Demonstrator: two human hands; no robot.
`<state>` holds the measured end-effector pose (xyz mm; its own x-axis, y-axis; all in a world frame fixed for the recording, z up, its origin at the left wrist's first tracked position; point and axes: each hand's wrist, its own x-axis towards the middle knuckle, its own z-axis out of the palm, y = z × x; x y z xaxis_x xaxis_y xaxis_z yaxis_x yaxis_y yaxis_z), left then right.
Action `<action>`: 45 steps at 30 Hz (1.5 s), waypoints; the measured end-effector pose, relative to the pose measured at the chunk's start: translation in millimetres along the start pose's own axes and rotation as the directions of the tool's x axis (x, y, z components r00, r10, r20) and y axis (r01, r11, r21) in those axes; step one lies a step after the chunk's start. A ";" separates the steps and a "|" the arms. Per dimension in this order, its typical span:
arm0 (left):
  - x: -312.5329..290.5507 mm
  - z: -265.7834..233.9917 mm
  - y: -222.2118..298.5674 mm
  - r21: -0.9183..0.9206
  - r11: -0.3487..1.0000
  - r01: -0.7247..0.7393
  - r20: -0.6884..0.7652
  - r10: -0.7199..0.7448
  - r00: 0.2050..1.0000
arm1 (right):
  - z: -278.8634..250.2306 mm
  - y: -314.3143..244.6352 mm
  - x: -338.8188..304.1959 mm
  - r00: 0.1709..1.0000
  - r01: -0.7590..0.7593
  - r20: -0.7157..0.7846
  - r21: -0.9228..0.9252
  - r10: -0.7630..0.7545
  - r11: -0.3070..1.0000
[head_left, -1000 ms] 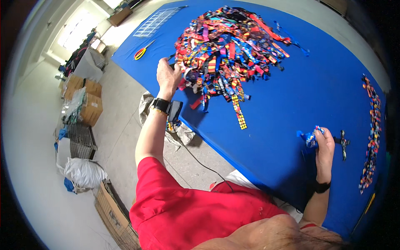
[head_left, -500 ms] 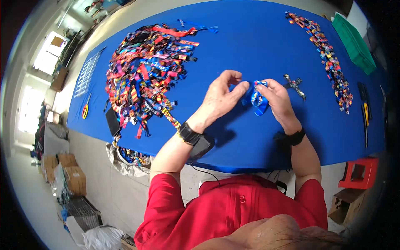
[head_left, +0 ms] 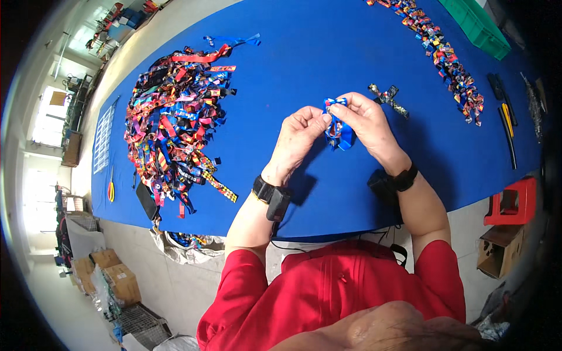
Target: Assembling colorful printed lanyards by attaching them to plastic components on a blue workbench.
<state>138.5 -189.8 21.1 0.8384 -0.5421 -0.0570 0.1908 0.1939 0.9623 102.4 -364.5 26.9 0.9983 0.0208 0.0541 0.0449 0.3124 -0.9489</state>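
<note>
A folded blue printed ribbon, with loose tails hanging down, is held between my hands above the blue table. My right hand pinches its upper part between thumb and fingers. My left hand is closed, with thumb and fingertips pressed together at the ribbon's left edge; the exact grip is partly hidden. Just beyond my right hand lies a dark patterned ribbon piece in a cross shape. To my left spreads a large heap of multicoloured printed ribbons.
A long row of small folded ribbon pieces runs along the right side, near a green crate. Black and yellow tools lie at the right edge. Yellow-handled scissors and a white grid are far left. A red stool stands below.
My left hand has come in to the blue ribbon and its fingers have closed there. My right hand keeps its pinch. The view has shifted, so the table's contents appear moved.
</note>
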 end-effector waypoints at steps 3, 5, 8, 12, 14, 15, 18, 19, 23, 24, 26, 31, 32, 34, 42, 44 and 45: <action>-3.9 -2.5 1.3 -0.009 1.000 -0.014 -0.008 0.014 1.000 | 0.6 1.1 -2.6 0.999 -0.037 0.000 0.015 0.037 0.999; -5.5 -7.1 0.4 -0.052 0.999 -0.006 -0.004 0.006 1.000 | 1.3 3.0 -0.4 0.999 -0.037 0.018 0.013 0.037 0.999; -4.4 -8.9 -4.3 -0.143 0.990 0.006 -0.036 -0.011 0.999 | 1.0 6.4 1.6 0.999 -0.043 0.008 -0.027 0.043 0.999; -4.1 -10.8 -3.1 -0.153 0.988 -0.027 -0.029 0.023 0.999 | -1.1 5.6 1.8 0.998 -0.055 -0.014 -0.097 0.054 0.994; -3.6 -10.7 -1.0 -0.179 0.983 -0.037 -0.031 0.033 0.999 | -1.2 7.6 3.3 0.998 -0.052 -0.040 -0.146 0.046 0.988; -4.7 -10.0 0.8 -0.183 0.982 -0.036 -0.031 0.031 0.999 | -1.1 8.6 3.0 0.998 -0.055 -0.041 -0.148 0.049 0.987; -6.8 -8.9 2.3 -0.137 0.991 -0.005 -0.054 -0.003 0.999 | 0.3 11.2 2.0 0.996 -0.066 -0.060 -0.096 0.061 0.993; -5.7 -10.5 -4.6 -0.213 0.976 -0.049 -0.038 0.042 0.998 | 2.1 12.8 2.3 0.995 -0.068 -0.078 -0.062 0.063 0.996; -3.4 -13.1 -6.1 -0.293 0.954 -0.063 0.035 0.077 0.996 | -1.3 12.1 0.5 0.989 -0.073 -0.131 -0.044 0.067 0.996; -2.4 -14.4 -7.2 -0.301 0.951 -0.067 0.054 0.087 0.995 | -2.5 13.6 1.3 0.988 -0.073 -0.138 -0.047 0.066 0.996; -3.0 -15.9 -6.7 -0.301 0.951 -0.077 0.064 0.101 0.993 | -3.5 18.3 3.7 0.988 -0.041 -0.149 -0.030 0.036 0.999; -0.8 -16.3 -5.7 -0.218 0.968 -0.124 0.051 0.139 0.989 | -4.3 19.8 7.8 0.991 0.008 -0.136 -0.021 -0.011 1.000; 0.2 -15.1 -7.3 -0.217 0.967 -0.133 0.044 0.145 0.988 | -5.3 19.3 7.8 0.989 0.022 -0.146 -0.021 -0.025 1.000; -1.4 -15.3 -7.1 -0.216 0.970 -0.114 0.064 0.130 0.989 | -5.6 18.9 6.9 0.987 0.037 -0.158 -0.022 -0.040 0.999; -9.0 -12.9 -1.4 -0.321 0.946 0.031 0.144 0.016 0.990 | -0.2 18.2 4.2 0.985 0.035 -0.166 -0.039 -0.041 0.999; -6.8 -13.9 -3.7 -0.325 0.944 0.048 0.159 0.005 0.987 | -0.6 15.6 3.4 0.984 0.044 -0.173 -0.042 -0.051 0.998; -6.1 -14.4 -4.0 -0.329 0.942 0.061 0.173 -0.004 0.985 | -1.0 15.7 3.6 0.982 0.055 -0.179 -0.045 -0.063 0.997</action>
<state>140.0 -175.5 13.8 0.7365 -0.6763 -0.0136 0.3991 0.4183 0.8159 106.7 -360.4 11.9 0.9840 -0.1687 0.0570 0.1017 0.2698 -0.9575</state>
